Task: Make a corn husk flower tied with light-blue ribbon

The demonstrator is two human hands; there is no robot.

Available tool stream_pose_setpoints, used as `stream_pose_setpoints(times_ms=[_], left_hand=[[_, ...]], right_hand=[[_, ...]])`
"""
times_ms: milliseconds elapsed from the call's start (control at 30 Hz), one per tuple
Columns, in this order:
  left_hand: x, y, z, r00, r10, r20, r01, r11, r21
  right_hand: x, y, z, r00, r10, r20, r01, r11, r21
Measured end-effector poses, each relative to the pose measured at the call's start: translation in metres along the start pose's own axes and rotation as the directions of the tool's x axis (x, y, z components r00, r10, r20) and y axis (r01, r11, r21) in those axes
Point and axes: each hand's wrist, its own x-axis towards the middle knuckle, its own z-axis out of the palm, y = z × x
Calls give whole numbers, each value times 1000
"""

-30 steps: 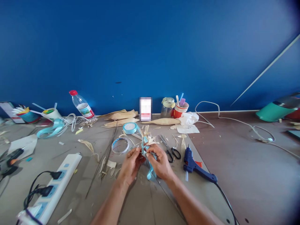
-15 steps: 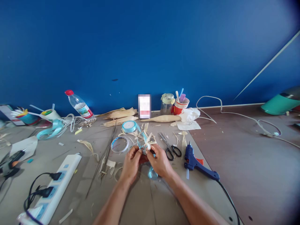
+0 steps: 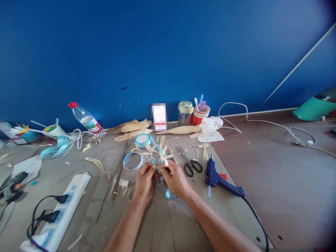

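My left hand (image 3: 144,182) and my right hand (image 3: 176,181) meet at the middle of the table, fingertips pinched together on a light blue ribbon (image 3: 167,193). The ribbon runs up from my fingers to its spool (image 3: 143,140) and a loop of it hangs below my right hand. Pale dried husk strips (image 3: 164,153) stick up just behind my fingers, bundled with the ribbon. Both hands are closed on this small bundle.
Scissors (image 3: 189,163) and a blue glue gun (image 3: 219,179) with its cord lie right of my hands. A tape ring (image 3: 133,161) and thin wires (image 3: 119,169) lie left. A power strip (image 3: 61,208), water bottle (image 3: 85,118), jar (image 3: 184,113), red cup (image 3: 201,114) and husks (image 3: 133,127) surround them.
My hands have moved slightly up and away with the ribbon bundle, and the fingertips have drawn closer together. The hanging ribbon loop has shortened.
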Motion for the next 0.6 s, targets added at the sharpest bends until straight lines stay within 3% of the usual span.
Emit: stream_pose_setpoints(times_ms=[167, 600], left_hand=[[1, 1, -2, 995, -90, 31, 93, 986, -141], [5, -2, -7, 986, -131, 99, 147, 973, -176]], right_hand=[[0, 0, 0, 998, 56, 24, -56, 998, 2], [0, 0, -1, 998, 46, 30, -47, 999, 7]])
